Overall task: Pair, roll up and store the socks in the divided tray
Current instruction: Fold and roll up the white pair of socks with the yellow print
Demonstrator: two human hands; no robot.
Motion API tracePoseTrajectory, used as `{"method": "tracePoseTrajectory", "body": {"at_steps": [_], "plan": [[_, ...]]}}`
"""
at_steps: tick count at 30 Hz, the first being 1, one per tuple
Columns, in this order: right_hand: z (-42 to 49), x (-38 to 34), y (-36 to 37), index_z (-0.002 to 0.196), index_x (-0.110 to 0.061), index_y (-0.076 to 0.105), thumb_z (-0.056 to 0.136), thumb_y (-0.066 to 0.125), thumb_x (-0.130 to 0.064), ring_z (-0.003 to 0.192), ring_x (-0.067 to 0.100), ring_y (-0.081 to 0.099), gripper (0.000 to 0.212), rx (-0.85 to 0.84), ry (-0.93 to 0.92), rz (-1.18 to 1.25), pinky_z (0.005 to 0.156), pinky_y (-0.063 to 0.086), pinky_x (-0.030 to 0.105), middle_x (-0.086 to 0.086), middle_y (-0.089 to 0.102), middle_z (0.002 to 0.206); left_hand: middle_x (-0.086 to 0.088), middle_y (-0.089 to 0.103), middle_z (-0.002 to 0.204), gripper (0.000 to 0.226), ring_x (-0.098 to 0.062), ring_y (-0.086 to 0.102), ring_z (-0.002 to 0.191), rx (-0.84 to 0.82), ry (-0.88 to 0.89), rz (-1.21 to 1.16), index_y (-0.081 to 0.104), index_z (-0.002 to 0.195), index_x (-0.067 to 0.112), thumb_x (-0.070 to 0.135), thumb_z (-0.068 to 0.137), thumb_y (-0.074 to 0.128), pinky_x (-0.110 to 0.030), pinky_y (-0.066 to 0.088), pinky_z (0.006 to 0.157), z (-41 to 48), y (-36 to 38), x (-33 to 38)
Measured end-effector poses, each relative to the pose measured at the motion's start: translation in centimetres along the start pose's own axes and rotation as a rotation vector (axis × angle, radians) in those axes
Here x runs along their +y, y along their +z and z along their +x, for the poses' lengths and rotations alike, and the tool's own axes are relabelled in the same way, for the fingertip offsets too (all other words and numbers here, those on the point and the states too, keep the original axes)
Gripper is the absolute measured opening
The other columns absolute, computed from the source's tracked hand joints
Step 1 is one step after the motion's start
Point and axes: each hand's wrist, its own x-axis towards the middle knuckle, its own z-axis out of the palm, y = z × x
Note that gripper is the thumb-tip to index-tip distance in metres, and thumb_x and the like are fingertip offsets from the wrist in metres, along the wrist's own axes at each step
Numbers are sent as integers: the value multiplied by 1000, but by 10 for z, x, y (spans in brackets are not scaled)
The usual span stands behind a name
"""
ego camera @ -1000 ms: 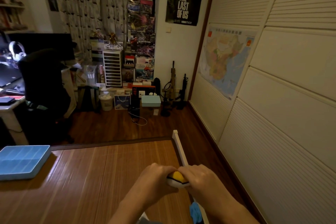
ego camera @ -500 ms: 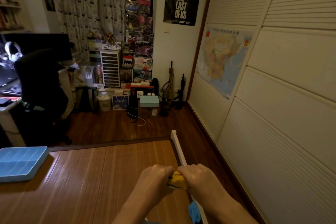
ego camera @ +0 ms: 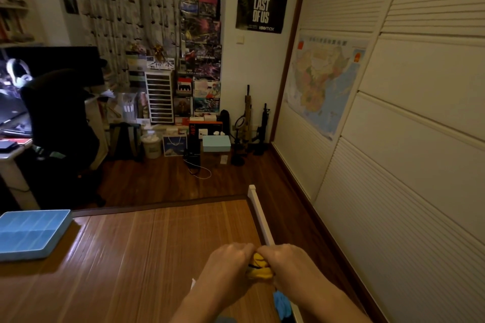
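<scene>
- While both hands work on it, the yellow sock bundle (ego camera: 258, 269) sits squeezed between them at the near right of the bamboo mat (ego camera: 147, 257), close to the white rail (ego camera: 258, 217) along the mat's right edge.
- The left hand (ego camera: 228, 262) has its fingers curled onto the left side of the bundle, and the right hand (ego camera: 286, 262) mirrors it from the right. Their knuckles nearly meet over the top, so only a narrow strip of yellow with a dark stripe shows.
- Gripping from both sides this tightly likely keeps the roll from springing open while the cuff is tucked or the last turn is made. Which of those it is cannot be told, since the fingertips are hidden.
- The bundle seems to be held slightly above the mat or just on it; the hands hide the contact.
- The divided tray (ego camera: 26, 254), pale blue, lies at the far left of the mat, well apart from the hands. Its visible compartments look unfilled, though the left part runs out of view.
- A blue sock (ego camera: 282, 301) lies near the right forearm at the mat's right edge, probably next in line.
- Judged from this, rolling is nearly finished and the carry across to the tray is not yet made.
</scene>
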Motion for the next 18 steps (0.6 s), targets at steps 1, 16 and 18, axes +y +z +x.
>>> {"method": "tracePoseTrajectory", "body": {"at_steps": [1, 16, 18], "plan": [[0, 0, 0, 112, -34, 59, 95, 64, -40, 91, 5, 65, 19, 4, -9, 4, 85, 54, 23, -10, 70, 105, 18, 56, 109, 23, 0, 52, 94, -30, -15, -17, 52, 112, 37, 45, 93, 63, -20, 45, 85, 1, 0, 1], [-5, -2, 0, 104, -29, 66, 87, 75, -40, 79, 4, 65, 23, -84, 262, 390, 75, 55, 24, -10, 70, 92, 27, 50, 125, 57, 8, 51, 111, 65, -151, -181, 42, 134, 47, 45, 86, 73, -17, 47, 92, 1, 3, -7], [-6, -2, -7, 101, -18, 75, 82, 81, -36, 82, 16, 73, 27, -81, 404, 854, 75, 59, 28, 3, 76, 91, 27, 45, 141, 88, 2, 49, 129, 65, -257, -574, 30, 150, 43, 37, 80, 83, -23, 49, 104, -3, -4, -8]]}}
